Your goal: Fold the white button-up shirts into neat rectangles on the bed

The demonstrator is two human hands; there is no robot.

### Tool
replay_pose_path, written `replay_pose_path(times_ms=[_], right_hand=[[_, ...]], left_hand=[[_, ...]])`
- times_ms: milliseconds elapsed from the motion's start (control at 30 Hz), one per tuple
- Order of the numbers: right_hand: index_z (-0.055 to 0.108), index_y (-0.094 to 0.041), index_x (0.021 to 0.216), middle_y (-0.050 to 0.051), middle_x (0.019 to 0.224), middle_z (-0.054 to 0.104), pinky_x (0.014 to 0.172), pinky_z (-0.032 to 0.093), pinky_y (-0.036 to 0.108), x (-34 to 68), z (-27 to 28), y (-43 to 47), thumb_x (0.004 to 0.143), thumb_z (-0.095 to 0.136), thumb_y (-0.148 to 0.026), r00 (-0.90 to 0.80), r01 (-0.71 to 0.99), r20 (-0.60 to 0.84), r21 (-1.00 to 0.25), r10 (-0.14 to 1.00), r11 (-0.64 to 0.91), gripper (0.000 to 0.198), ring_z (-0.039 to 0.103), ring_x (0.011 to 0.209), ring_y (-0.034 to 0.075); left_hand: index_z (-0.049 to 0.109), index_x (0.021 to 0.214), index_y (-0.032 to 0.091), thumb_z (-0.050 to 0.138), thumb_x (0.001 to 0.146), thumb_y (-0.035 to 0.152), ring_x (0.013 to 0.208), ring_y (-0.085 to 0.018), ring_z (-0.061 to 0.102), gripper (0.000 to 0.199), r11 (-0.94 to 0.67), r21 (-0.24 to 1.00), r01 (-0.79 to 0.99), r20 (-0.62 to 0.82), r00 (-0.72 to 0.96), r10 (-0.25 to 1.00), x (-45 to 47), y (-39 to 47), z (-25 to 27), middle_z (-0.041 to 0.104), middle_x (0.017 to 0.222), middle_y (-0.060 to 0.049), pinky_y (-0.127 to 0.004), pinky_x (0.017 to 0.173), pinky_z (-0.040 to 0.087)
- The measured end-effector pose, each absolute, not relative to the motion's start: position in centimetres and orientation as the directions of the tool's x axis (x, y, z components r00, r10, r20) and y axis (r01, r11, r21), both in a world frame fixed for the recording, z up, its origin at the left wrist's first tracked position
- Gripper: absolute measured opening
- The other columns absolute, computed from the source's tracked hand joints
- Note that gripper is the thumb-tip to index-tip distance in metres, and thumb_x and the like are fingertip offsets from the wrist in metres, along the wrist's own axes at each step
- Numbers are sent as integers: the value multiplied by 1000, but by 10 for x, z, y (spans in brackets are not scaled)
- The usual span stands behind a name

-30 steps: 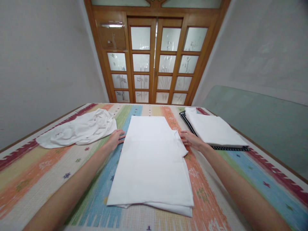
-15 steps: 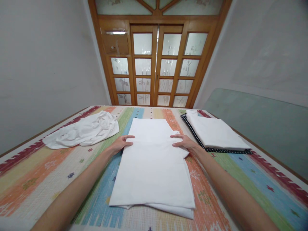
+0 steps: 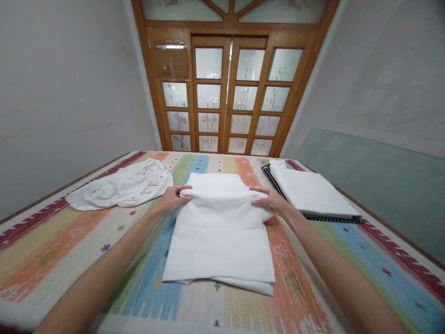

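A white garment, folded into a long rectangle, lies in front of me on the striped cloth. My left hand pinches its left edge between thumb and fingers, towards the far end. Level with it on the right edge, my right hand has the same kind of pinch. Between the two hands the fabric is raised into a ridge, while the far end and the near end rest flat. A loose flap of the garment sticks out beneath my right hand.
At the left lies a crumpled white garment. On the right is a folded white garment on top of a black one with white marks. A colourful striped tablecloth covers the table. Beyond it stands a wooden glazed door.
Both hands have lifted the garment's middle into a ridge and moved slightly up in view. Its near edge has slid away from me.
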State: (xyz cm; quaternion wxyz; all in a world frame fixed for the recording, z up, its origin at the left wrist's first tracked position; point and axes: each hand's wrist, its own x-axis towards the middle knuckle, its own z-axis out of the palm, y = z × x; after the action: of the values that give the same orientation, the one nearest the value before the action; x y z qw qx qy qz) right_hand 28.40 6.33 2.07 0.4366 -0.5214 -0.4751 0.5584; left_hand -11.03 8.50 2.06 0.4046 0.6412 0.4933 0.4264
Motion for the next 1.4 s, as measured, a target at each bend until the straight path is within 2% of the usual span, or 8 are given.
replay_pose_path(times_ms=[200,333,500,633,833,933,1200,1400], right_hand=[[77,-16,99,9,100,75,81,56,33,277,19,61,44,90,-22,101,340,118,-937,988,78,57,70,93,27],[79,-16,95,8,88,77,82,55,38,272,17,63,51,86,-27,169,554,313,-814,934,172,46,71,88,31],[78,-19,91,7,88,74,80,52,36,274,19,65,64,79,-38,133,698,452,-674,882,240,32,68,84,26],[76,-19,75,11,97,65,89,47,37,277,29,61,65,79,-41,127,779,584,-560,802,284,24,59,96,25],[74,-26,69,6,93,70,100,41,40,280,62,50,66,80,-35,6,697,579,-587,815,412,11,58,104,27],[75,-27,69,4,81,73,97,43,40,281,78,41,64,81,-35,-36,595,562,-652,826,470,11,62,98,27],[72,-20,69,2,68,69,61,50,26,289,119,15,58,84,-51,111,529,572,-726,813,439,35,65,74,21],[59,-19,63,-1,56,60,40,40,20,286,152,-1,53,86,-56,159,362,486,-838,859,408,46,55,49,12]], left_hand=[[75,101,13,74,58,33,72,-20,66,47,-267,826,497,276,56,960,-105,84,23,76,89,-7,-27,64,50],[76,95,16,67,64,30,69,-18,65,35,-292,724,624,367,10,930,-98,74,32,76,86,-4,-25,65,49],[74,88,17,61,70,29,71,-17,63,25,-330,639,694,466,-9,885,-94,61,46,74,82,-2,-23,68,47],[70,83,19,62,70,29,77,-18,61,18,-396,620,677,521,23,853,-99,61,52,70,84,-3,-25,74,47],[62,72,20,65,69,32,95,-21,58,13,-506,658,558,557,92,825,-105,59,65,63,94,-5,-30,88,44],[59,74,20,65,71,36,80,-18,57,18,-485,729,483,490,126,863,-107,52,75,61,79,-2,-28,78,45],[51,82,20,72,70,56,50,-10,46,42,-403,902,156,386,127,914,-116,38,102,50,61,5,-20,46,35],[62,99,17,67,76,55,67,-20,64,44,-268,963,-17,268,-7,963,-105,20,129,64,69,-1,-26,56,51]])
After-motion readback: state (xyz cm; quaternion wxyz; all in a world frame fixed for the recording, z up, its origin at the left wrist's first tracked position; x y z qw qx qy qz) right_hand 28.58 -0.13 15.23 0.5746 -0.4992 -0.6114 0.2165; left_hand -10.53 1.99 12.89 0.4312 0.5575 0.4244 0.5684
